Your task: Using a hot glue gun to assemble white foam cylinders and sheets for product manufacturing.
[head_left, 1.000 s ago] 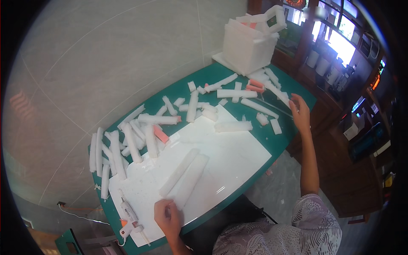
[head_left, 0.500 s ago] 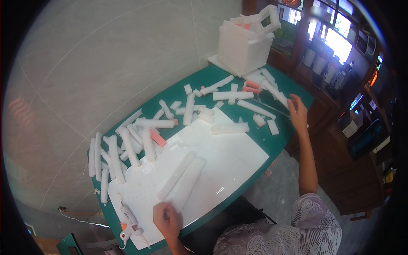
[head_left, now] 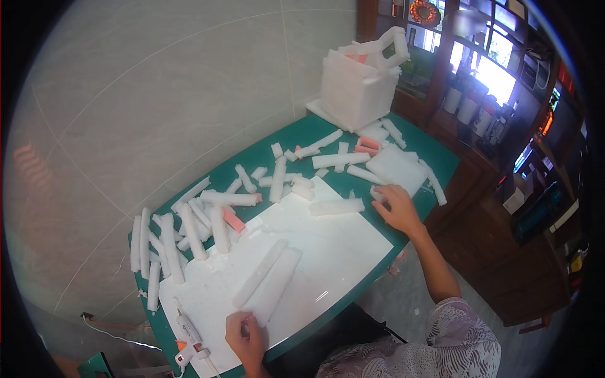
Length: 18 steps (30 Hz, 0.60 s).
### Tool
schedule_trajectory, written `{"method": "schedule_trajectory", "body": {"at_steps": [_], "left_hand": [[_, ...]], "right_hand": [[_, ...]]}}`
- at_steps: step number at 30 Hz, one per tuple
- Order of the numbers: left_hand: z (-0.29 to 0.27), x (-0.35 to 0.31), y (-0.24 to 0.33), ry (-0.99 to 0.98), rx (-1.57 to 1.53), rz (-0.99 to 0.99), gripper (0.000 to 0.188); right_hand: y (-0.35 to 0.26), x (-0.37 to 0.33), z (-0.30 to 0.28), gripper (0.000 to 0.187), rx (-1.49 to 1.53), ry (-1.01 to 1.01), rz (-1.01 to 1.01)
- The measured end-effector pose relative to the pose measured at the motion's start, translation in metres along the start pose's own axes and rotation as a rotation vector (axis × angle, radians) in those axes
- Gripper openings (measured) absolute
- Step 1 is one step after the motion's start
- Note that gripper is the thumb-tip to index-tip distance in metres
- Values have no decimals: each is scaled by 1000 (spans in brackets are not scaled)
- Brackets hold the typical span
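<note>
My right hand (head_left: 399, 209) is at the table's right side, its fingers bent around a small white foam block (head_left: 377, 194). Past it lies a square white foam slab (head_left: 397, 167), flat on the table. My left hand (head_left: 245, 337) rests near the front edge with its fingers curled in; whether anything is inside them is hidden. Just beyond its knuckles, two white foam strips (head_left: 259, 274) lie side by side on a glossy white board (head_left: 340, 261). Another foam strip (head_left: 337, 206) crosses the board's far edge.
Many foam strips (head_left: 169, 246) are heaped at the left of the green tabletop (head_left: 283, 142). A white glue gun (head_left: 189, 340) lies at the board's left corner. A foam box (head_left: 358, 88) stands at the far end. Pink pieces (head_left: 233, 219) lie among the scraps.
My right hand has moved left and nearer, onto the small foam block. The square slab now shows flat where a narrow white edge was before. My left hand has hardly moved.
</note>
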<state>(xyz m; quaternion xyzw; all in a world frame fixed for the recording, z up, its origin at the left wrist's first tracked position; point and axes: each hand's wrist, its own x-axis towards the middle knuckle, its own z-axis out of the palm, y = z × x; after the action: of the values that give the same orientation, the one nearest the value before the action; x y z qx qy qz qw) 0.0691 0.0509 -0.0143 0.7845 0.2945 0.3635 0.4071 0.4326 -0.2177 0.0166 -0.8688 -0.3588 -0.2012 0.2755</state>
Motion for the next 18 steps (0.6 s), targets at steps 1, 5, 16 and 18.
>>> {"method": "schedule_trajectory", "body": {"at_steps": [1, 5, 16, 18], "left_hand": [[1, 0, -2, 3, -3, 16, 6], [3, 1, 2, -14, -33, -20, 6], [0, 0, 5, -17, -27, -28, 6], [0, 1, 4, -8, -26, -17, 7]], "right_hand": [[-4, 1, 3, 25, 58, -69, 23], [11, -3, 17, 30, -3, -99, 20], [16, -4, 19, 35, -69, 4, 197], [11, -3, 17, 35, -17, 32, 174]]}}
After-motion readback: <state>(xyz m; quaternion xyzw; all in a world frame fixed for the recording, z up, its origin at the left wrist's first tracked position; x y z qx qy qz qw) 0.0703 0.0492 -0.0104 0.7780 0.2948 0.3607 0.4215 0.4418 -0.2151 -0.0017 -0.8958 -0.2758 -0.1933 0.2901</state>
